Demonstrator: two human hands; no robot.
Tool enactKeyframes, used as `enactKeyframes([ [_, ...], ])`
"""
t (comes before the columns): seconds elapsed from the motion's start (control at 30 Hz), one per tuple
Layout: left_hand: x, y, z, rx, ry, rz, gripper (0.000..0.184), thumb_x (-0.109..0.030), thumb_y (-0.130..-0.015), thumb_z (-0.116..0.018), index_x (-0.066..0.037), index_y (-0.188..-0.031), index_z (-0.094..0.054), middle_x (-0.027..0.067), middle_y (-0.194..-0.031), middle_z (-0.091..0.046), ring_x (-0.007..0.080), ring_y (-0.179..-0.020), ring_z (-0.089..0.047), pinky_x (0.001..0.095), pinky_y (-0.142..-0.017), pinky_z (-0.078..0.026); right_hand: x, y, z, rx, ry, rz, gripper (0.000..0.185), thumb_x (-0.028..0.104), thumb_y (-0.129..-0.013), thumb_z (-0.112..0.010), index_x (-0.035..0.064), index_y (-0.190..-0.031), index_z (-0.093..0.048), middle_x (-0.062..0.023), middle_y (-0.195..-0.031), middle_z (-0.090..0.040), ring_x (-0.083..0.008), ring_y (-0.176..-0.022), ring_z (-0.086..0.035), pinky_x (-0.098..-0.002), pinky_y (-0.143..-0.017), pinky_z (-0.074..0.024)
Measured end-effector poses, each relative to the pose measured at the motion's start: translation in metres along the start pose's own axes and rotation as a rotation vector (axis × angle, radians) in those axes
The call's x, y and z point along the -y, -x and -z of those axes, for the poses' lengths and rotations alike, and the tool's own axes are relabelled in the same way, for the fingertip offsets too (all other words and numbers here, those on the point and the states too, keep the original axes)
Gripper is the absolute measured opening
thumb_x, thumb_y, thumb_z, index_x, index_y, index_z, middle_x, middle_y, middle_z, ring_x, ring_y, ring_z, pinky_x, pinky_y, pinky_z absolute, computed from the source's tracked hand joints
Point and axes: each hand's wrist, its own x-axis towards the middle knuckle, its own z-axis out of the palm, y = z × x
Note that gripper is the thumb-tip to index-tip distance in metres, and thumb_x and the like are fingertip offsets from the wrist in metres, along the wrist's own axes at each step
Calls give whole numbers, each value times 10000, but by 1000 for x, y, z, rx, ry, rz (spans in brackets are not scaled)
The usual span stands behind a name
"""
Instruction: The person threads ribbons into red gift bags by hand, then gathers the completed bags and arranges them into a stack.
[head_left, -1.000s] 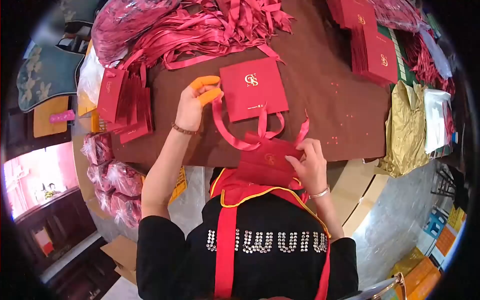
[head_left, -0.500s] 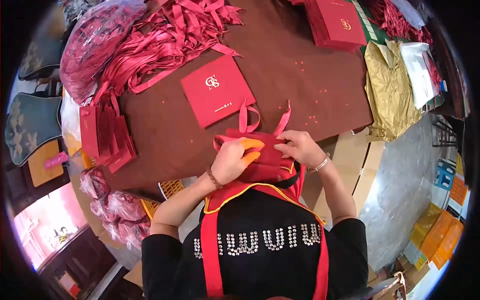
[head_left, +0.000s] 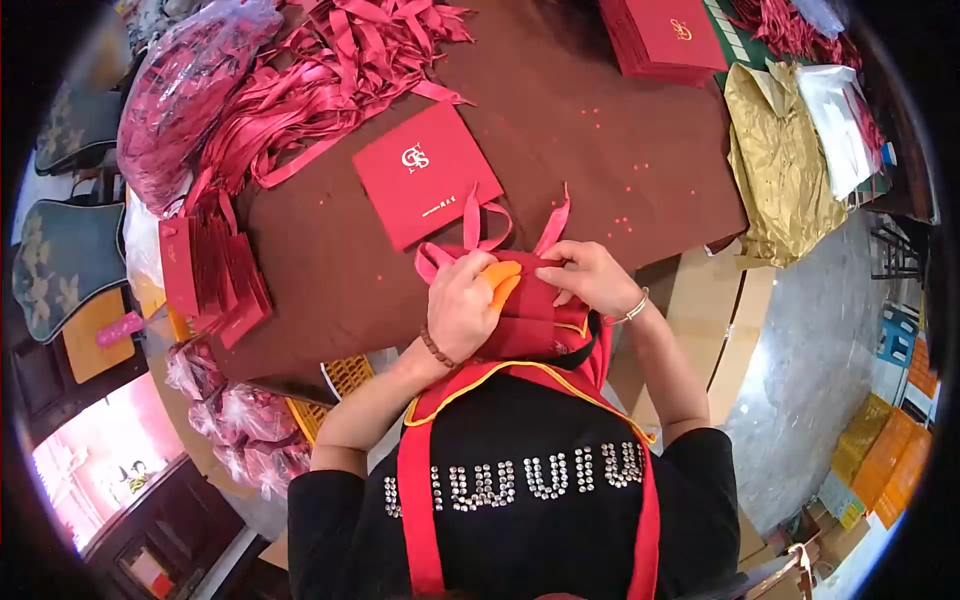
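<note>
In the head view, a red paper gift bag (head_left: 527,305) is held at the table's near edge, against my red apron with yellow piping. My left hand (head_left: 462,312) wears orange finger covers and is closed on the bag's left side. Thumb and fingers of my right hand (head_left: 592,282) pinch its upper right edge. Pink-red ribbon (head_left: 553,226) sticks up from the bag, one end loose and another part looped. Just beyond lies a flat red bag (head_left: 425,172) with a pale logo. My fingertips partly hide where the ribbon meets the bag.
Loose red ribbons (head_left: 330,90) are heaped at the far left beside a plastic sack (head_left: 190,95). Finished-looking bags with handles (head_left: 205,280) stand at the left edge. A stack of red bags (head_left: 665,40) and gold wrapping (head_left: 785,170) are at right.
Both hands and the held bag have shifted slightly up and left in view. The left fingers have turned and drawn closer together; the right hand still pinches the edge.
</note>
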Motion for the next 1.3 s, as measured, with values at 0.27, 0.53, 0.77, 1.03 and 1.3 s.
enactKeyframes([
  [0.27,1,-1,-8,-59,-87,-110,184,-88,-722,-654,-46,-900,-672,64,-827,-590,243,-741,-560,355,-659,-399,-7,5,-2,-4,-22,34,244,132,-853,-628,-32,-1026,-575,-21,-717,-593,-94,-603,-612,-197,-540,-471],
  [0.53,-2,0,-9,-99,-188,-161,146,-102,-673,-651,-49,-808,-660,55,-775,-556,226,-705,-538,351,-638,-357,-8,7,-5,8,-28,33,231,130,-855,-628,-24,-1017,-574,-11,-726,-582,-67,-595,-585,-203,-552,-481],
  [0.77,-15,-1,-7,-96,-342,-286,120,-113,-547,-637,-61,-649,-601,46,-762,-520,214,-710,-493,369,-637,-322,-16,9,-6,30,-43,150,267,129,-840,-622,-51,-1033,-587,-85,-877,-596,-130,-737,-607,-263,-581,-537],
  [1.03,-24,-15,21,-34,-176,-186,166,-188,-645,-729,-102,-732,-616,-4,-854,-565,206,-858,-510,375,-764,-310,-17,18,-10,-61,245,402,227,152,-813,-636,5,-985,-616,-114,-811,-568,-207,-690,-595,-325,-615,-496],
  [1.3,-14,-28,39,328,-62,-147,240,-167,-673,-742,-98,-832,-576,43,-819,-573,209,-793,-545,335,-760,-319,-3,30,-28,-234,517,557,188,110,-761,-656,7,-916,-626,-102,-779,-565,-210,-642,-577,-308,-582,-459],
])
